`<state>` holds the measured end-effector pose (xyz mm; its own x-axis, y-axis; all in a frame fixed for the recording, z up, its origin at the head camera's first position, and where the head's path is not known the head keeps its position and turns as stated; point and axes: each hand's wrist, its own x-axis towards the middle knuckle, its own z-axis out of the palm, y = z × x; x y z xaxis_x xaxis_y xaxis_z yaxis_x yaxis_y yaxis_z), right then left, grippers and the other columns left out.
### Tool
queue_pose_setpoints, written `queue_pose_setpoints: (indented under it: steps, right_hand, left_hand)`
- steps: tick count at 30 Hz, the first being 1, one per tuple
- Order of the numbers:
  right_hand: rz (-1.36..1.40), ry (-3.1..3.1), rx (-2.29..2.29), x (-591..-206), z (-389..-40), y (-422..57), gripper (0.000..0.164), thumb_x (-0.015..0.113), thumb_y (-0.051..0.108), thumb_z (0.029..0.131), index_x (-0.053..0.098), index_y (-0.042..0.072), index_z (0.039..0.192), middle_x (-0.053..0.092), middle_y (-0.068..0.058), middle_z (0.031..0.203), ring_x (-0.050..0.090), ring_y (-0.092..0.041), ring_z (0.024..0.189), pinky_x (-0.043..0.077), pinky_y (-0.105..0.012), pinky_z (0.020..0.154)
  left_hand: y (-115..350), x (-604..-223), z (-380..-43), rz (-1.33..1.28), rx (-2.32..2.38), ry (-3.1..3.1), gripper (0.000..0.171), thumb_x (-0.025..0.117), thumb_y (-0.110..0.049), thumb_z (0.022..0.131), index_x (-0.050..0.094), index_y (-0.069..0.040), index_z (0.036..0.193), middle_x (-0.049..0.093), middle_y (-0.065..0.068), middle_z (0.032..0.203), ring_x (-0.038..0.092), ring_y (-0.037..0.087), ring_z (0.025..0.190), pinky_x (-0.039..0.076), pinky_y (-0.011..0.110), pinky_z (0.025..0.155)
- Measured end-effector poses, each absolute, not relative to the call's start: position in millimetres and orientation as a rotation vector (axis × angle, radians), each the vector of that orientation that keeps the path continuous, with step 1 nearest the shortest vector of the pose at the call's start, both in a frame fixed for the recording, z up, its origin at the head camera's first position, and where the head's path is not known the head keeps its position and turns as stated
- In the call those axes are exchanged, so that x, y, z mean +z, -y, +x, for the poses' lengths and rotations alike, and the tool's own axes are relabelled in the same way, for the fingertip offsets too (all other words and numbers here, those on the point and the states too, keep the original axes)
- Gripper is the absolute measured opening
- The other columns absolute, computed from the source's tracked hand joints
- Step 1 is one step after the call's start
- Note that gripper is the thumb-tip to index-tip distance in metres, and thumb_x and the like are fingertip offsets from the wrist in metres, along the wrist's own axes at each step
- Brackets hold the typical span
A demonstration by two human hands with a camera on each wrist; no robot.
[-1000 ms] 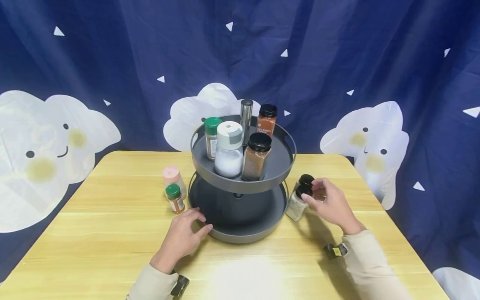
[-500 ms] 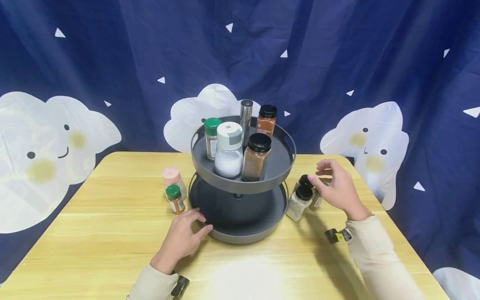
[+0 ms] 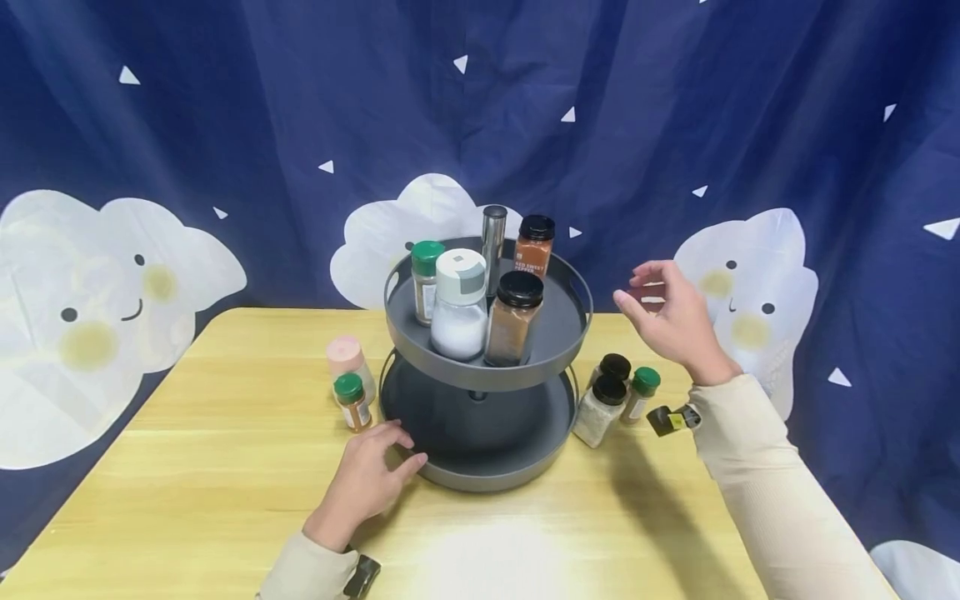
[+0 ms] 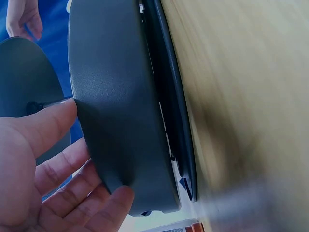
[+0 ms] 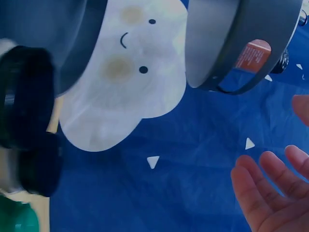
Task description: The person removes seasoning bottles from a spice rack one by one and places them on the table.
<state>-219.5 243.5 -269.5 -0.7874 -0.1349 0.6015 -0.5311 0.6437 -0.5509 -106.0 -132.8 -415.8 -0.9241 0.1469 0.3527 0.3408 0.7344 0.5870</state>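
Note:
My left hand (image 3: 367,477) rests at the front left rim of the dark grey two-tier tray's lower level (image 3: 483,481). In the left wrist view, its thumb touches the rim and its little finger lies on the outer wall (image 4: 111,96). My right hand (image 3: 671,317) is raised to the right of the upper level (image 3: 491,377), fingers loosely bent around nothing. Below it stand two black-lidded spice jars (image 3: 596,414) and a green-capped bottle (image 3: 639,396). The right wrist view shows the right fingers (image 5: 258,191) spread apart from the tray.
The upper level bears a white-capped shaker (image 3: 459,312), a green-capped bottle (image 3: 426,287), a brown spice jar (image 3: 512,325) and a red sweet pepper jar (image 3: 533,250) around a metal post (image 3: 492,246). A pink-capped shaker (image 3: 347,358) and green-capped bottle (image 3: 352,404) stand left.
My right hand has let go of the green-capped bottle beside the black-lidded jars and risen up and away. The left hand keeps its place at the rim.

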Motion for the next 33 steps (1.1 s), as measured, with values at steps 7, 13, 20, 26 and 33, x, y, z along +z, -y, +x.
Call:
queue_pose_setpoints:
  steps: [7,13,20,26,33]
  right_hand:
    - [0.529,2.377,0.971,-254,-236,-235,0.036,0.068,0.016,0.090,0.051,-0.005,0.115,0.062,-0.016,0.102,0.066,-0.032,0.091,0.052,-0.026,0.076]
    - [0.561,2.394,0.987,-245,-248,-224,0.038,0.068,0.017,0.091,0.051,-0.004,0.117,0.061,-0.021,0.107,0.066,-0.036,0.096,0.053,-0.051,0.082]
    - [0.566,2.428,0.971,-235,-257,-210,0.039,0.070,0.018,0.089,0.051,-0.001,0.118,0.061,-0.019,0.110,0.065,-0.034,0.097,0.053,-0.049,0.086]
    - [0.631,2.483,0.989,-230,-266,-202,0.041,0.069,0.020,0.090,0.052,-0.002,0.120,0.060,-0.019,0.113,0.064,-0.035,0.099,0.053,-0.047,0.088]
    - [0.704,2.578,0.991,-225,-274,-192,0.048,0.071,0.022,0.089,0.050,-0.003,0.125,0.057,-0.019,0.122,0.061,-0.034,0.107,0.052,-0.045,0.090]
  left_hand:
    - [132,-418,-106,-0.384,-0.984,2.649,0.017,0.081,-0.014,0.078,0.068,-0.006,0.086,0.065,0.024,0.114,0.059,0.040,0.111,0.047,0.052,0.096]
    - [132,-418,-107,-0.389,-0.973,2.624,0.018,0.081,-0.014,0.077,0.067,-0.006,0.084,0.066,0.024,0.112,0.060,0.040,0.109,0.047,0.052,0.095]
    - [132,-418,-105,-0.390,-0.988,2.632,0.017,0.081,-0.014,0.078,0.068,-0.006,0.085,0.065,0.025,0.114,0.059,0.041,0.111,0.046,0.053,0.097]
    - [131,-417,-103,-0.388,-0.984,2.639,0.017,0.081,-0.014,0.078,0.068,-0.007,0.085,0.065,0.024,0.114,0.060,0.040,0.110,0.047,0.053,0.096]
    - [132,-417,-104,-0.389,-0.974,2.618,0.017,0.081,-0.013,0.077,0.067,-0.007,0.084,0.065,0.025,0.112,0.060,0.041,0.109,0.047,0.053,0.095]
